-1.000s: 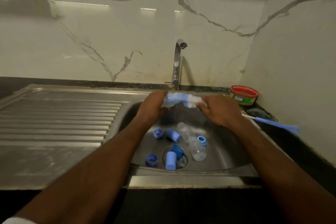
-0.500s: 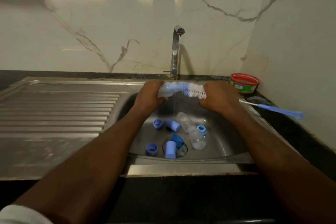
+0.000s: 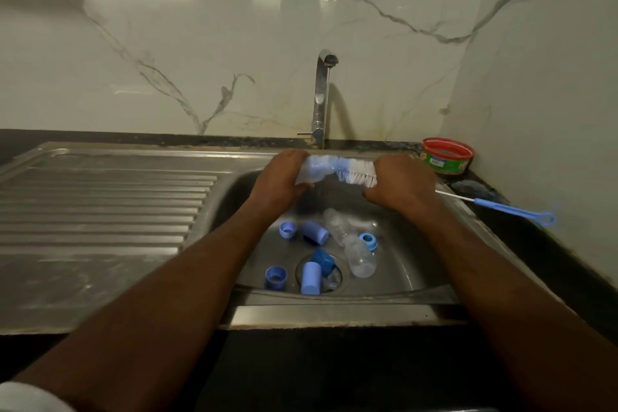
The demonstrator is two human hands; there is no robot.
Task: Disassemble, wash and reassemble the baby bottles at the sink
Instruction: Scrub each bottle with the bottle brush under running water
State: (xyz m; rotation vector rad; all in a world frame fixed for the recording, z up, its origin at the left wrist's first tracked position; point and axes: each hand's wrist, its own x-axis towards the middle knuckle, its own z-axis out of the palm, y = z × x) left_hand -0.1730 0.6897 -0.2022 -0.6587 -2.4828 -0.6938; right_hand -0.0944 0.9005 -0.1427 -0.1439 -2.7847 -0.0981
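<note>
Item: bottle (image 3: pixel 312 172), clamped in your left grip (image 3: pixel 279 182) over the sink (image 3: pixel 431 278). Your right grip (image 3: pixel 399 186) clamps the brush (image 3: pixel 354 174), whose bristles have drawn further out since a second ago: scrubbing stroke continuing. Below both grips: loose bottles, caps. Tap (image 3: pixel 322 90) just behind; open room left.

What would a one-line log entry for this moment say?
step: scrubbing | left hand: holds bottle | right hand: holds bottle brush, bristles partly inside | sink: loose parts
</note>
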